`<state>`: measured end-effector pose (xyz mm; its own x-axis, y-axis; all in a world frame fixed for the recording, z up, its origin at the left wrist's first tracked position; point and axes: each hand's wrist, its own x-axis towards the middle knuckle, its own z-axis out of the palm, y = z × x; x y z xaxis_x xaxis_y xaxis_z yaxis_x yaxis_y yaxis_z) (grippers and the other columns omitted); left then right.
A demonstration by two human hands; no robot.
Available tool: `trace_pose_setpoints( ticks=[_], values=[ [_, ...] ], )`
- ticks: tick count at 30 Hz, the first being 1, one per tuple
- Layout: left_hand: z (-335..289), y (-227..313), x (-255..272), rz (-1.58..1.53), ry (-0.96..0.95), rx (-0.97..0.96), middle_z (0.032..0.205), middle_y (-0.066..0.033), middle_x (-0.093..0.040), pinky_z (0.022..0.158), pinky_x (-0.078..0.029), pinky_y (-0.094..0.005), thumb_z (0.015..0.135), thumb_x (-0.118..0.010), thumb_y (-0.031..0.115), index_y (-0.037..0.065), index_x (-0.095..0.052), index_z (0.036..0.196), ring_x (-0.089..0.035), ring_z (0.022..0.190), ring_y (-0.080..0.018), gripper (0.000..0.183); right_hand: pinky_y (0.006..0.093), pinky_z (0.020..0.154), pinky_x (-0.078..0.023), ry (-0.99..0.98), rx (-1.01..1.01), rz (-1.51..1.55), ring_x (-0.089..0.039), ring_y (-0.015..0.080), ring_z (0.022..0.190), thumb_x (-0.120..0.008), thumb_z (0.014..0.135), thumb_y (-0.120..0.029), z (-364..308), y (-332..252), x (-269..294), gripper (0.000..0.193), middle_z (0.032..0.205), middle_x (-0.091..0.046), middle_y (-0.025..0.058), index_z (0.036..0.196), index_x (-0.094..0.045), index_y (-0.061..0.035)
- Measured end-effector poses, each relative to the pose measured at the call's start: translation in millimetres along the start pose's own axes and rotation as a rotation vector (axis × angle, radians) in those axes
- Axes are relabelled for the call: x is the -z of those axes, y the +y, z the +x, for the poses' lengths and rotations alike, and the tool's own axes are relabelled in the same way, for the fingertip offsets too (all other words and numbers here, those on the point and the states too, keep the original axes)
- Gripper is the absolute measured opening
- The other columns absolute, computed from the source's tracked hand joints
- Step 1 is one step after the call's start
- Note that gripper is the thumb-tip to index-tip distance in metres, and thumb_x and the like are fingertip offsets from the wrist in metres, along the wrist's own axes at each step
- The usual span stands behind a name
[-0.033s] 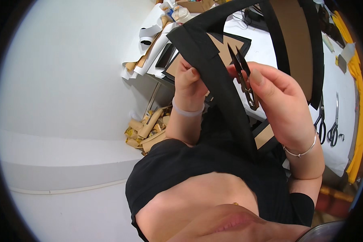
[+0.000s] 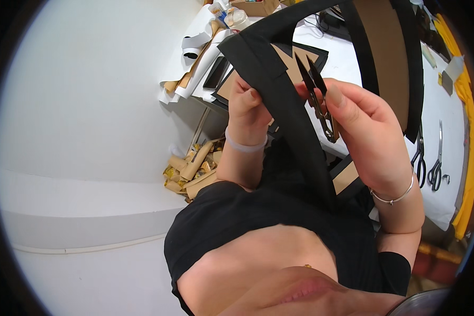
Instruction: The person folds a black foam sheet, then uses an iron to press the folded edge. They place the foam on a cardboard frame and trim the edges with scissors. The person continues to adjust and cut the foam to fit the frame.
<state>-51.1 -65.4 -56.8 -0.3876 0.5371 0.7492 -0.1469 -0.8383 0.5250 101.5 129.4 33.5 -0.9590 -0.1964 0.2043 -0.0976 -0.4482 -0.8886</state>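
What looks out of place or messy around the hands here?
A heap of crumpled brown paper scraps lies on the floor below the white table. The left hand grips black fabric; the right hand holds thread snips, blades parted.

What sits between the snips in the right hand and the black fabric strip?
Nothing visible. The right hand holds the thread snips with blades open, right beside the black fabric strip, which the left hand pinches. Whether blades touch fabric is unclear.

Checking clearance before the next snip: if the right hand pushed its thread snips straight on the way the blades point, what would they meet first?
Most likely the black fabric strip that the left hand holds, just left of the snips in the right hand; depth is unclear.
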Motion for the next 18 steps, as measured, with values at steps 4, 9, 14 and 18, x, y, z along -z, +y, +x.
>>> trace_pose_setpoints(
  ticks=[4,9,14,18],
  values=[
    [3,-1,-6,0.042,-0.017,-0.009,0.132,-0.0110,-0.065,0.076,-0.066,-0.0498,0.100,-0.068,0.020,0.011,-0.051,0.145,-0.074,0.104,-0.0355,0.050,0.0237,0.089,-0.046,0.007,0.035,-0.158,-0.060,0.0085,0.095,-0.063,0.104,-0.023,4,-10,2,0.031,0.112,-0.071,0.0038,0.122,-0.072,0.0019],
    [-2,3,-2,0.054,0.010,0.036,0.132,-0.0139,-0.064,0.076,-0.066,-0.0501,0.099,-0.069,0.021,0.010,-0.053,0.143,-0.072,0.107,-0.0360,0.048,0.0214,0.079,-0.043,0.035,0.075,-0.231,-0.053,0.0059,0.085,-0.066,0.101,-0.018,4,-7,4,0.026,0.105,-0.069,-0.0001,0.119,-0.074,0.0001],
    [-4,-3,-16,-0.020,0.118,0.019,0.129,-0.0165,-0.065,0.077,-0.066,-0.0485,0.094,-0.075,0.020,0.003,-0.055,0.139,-0.071,0.107,-0.0353,0.051,0.0211,0.078,-0.043,0.038,0.087,-0.171,-0.055,0.0057,0.085,-0.068,0.101,-0.020,3,-11,-4,0.029,0.105,-0.069,-0.0007,0.121,-0.073,0.0002],
    [-3,0,-16,0.121,0.164,0.024,0.125,-0.0159,-0.066,0.082,-0.064,-0.0451,0.089,-0.082,0.024,0.000,-0.056,0.138,-0.071,0.105,-0.0313,0.061,0.0207,0.077,-0.042,0.033,0.082,-0.115,-0.056,0.0052,0.087,-0.069,0.101,-0.021,3,-15,-7,0.030,0.105,-0.069,-0.0004,0.121,-0.073,0.0001]
  ],
)
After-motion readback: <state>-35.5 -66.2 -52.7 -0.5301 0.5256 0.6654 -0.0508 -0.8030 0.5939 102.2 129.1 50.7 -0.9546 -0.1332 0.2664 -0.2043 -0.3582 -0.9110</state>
